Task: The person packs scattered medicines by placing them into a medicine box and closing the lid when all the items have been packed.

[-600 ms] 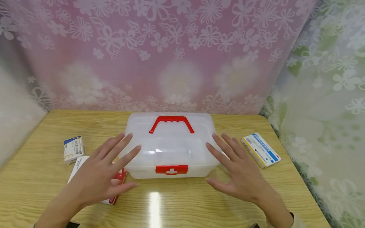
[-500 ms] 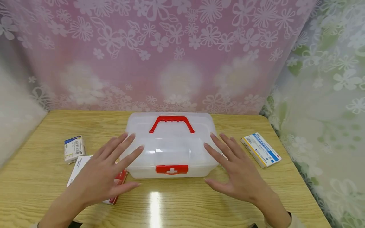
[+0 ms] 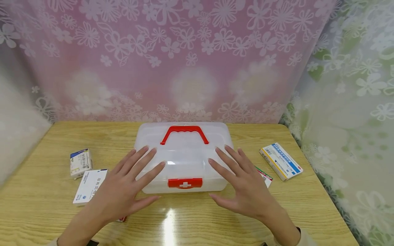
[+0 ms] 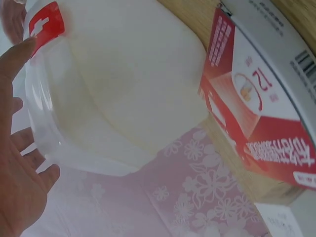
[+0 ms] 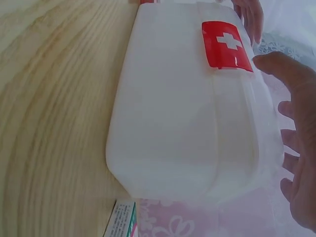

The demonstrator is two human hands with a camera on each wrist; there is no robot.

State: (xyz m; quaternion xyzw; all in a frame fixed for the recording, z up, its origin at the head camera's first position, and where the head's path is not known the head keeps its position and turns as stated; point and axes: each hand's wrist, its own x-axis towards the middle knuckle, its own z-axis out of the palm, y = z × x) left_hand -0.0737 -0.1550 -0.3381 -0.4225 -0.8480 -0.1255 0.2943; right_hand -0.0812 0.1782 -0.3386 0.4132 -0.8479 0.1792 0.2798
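I have the clear plastic first-aid box (image 3: 186,167) straight ahead of me at twelve o'clock, lid (image 3: 184,153) down, its red carrying handle (image 3: 184,128) at the box's own twelve and its red white-cross clasp (image 3: 185,183) at six. My left hand (image 3: 126,188) sits at the box's eight o'clock and my right hand (image 3: 246,186) at its four, a matched pair. To handle it well, I judge, I should bring both palms in evenly from nine and three, so neither side shoves the box askew, and use light thumbs near the clasp, since thin plastic could flex under a hard squeeze.

My fingers are spread wide on both hands, nearly straight, thumbs reaching inward; neither hand has hold of anything. They overlap the lid's sides, but I cannot tell whether any fingertip touches it. I should mind my left wrist, too: the red-and-white medicine carton (image 4: 261,108) lies just below it at seven, and the green-edged carton (image 3: 265,177) peeks out beyond my right hand at four.
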